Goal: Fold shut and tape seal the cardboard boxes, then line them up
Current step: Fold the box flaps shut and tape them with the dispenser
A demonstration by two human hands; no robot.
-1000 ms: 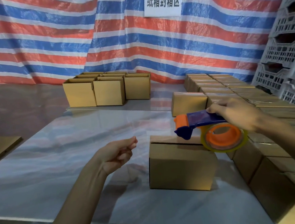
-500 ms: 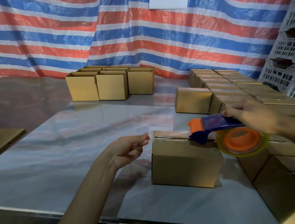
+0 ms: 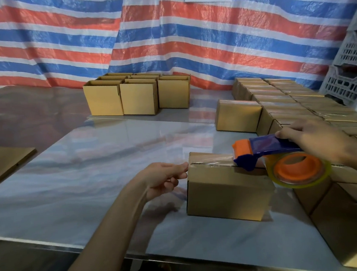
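The cardboard box (image 3: 229, 192) is sitting closed on the desk (image 3: 87, 176), just beside rows of sealed boxes (image 3: 294, 102) on the right. The left hand (image 3: 166, 178) is pinching the clear tape (image 3: 211, 163) at the box's left top edge, while the right hand (image 3: 317, 141) is gripping the tape dispenser (image 3: 266, 146), which is touching the box top.

Dim, soft glare on table (image 3: 103, 162), edges warped

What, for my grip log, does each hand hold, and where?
The right hand grips the tape dispenser by its blue handle; left hand pinches the tape by its free end at the box's left edge.
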